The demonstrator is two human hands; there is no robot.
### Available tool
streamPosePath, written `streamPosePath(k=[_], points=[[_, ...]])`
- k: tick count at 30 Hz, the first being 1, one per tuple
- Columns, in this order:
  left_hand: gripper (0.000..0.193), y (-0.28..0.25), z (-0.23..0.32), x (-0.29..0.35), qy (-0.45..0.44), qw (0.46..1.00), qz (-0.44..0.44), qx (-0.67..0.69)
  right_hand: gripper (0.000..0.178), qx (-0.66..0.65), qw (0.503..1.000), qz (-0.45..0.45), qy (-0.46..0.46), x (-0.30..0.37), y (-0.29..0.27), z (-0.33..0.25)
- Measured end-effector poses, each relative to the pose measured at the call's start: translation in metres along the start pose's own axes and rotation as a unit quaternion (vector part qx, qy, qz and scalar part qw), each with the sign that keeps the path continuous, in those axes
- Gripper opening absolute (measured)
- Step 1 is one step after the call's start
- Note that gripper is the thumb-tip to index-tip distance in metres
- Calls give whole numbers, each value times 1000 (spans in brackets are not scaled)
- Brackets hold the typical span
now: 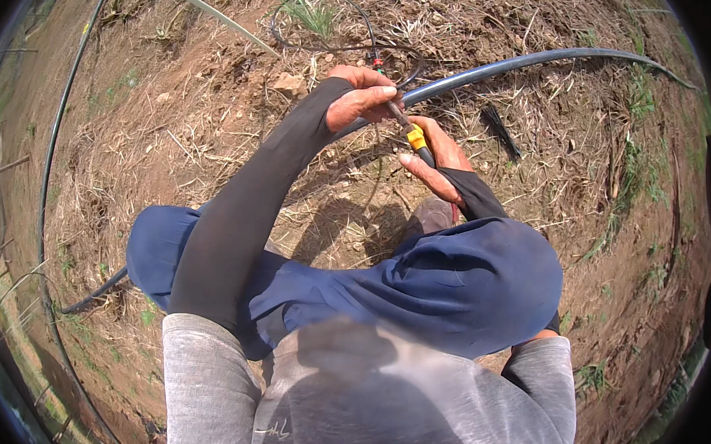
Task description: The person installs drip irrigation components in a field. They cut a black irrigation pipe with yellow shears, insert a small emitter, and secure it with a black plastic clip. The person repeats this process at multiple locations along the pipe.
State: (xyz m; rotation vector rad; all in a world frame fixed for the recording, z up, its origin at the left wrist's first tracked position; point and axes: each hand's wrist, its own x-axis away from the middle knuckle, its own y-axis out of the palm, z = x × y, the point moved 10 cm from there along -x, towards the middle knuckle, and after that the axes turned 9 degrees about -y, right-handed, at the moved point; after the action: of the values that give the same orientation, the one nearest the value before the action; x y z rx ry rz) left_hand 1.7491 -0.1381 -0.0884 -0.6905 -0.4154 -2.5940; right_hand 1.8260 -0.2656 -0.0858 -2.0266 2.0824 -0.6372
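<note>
My left hand is closed, thumb against the fingers, just above a thick black pipe. What it pinches is hidden; a thin black tube curves down to its fingertips. My right hand wraps around a hand tool with a yellow-and-black handle. The tool's narrow metal end points up and left, meeting the left hand's fingers; its exact kind cannot be made out. A small red and green fitting is on the thin tube beyond the left hand.
Several black zip-tie-like strips lie on the dry, straw-covered soil right of my hands. Another black hose runs down the left side. A pale stake slants in from the top. My bent knees in blue trousers are below my hands.
</note>
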Motion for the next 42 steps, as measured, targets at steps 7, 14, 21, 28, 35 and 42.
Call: streamPosePath(k=[7, 14, 21, 28, 35, 42], points=[[29, -23, -28, 9, -23, 1000, 2, 6, 55, -13, 994, -95, 50, -13, 38, 16], [71, -102, -98, 73, -129, 952, 83, -267, 57, 164, 976, -134, -52, -12, 76, 20], [34, -91, -175, 57, -197, 967, -16, -164, 49, 257, 953, -102, -127, -26, 114, 25], [41, -88, -158, 79, -154, 975, -23, -158, 40, 315, 925, -54, -207, -29, 121, 7], [30, -93, -156, 80, -172, 965, 33, -193, 40, 369, 903, -71, -208, -34, 126, -6], [31, -99, -160, 88, -165, 969, 49, -177, 42, 378, 895, -82, -223, -40, 135, -7]])
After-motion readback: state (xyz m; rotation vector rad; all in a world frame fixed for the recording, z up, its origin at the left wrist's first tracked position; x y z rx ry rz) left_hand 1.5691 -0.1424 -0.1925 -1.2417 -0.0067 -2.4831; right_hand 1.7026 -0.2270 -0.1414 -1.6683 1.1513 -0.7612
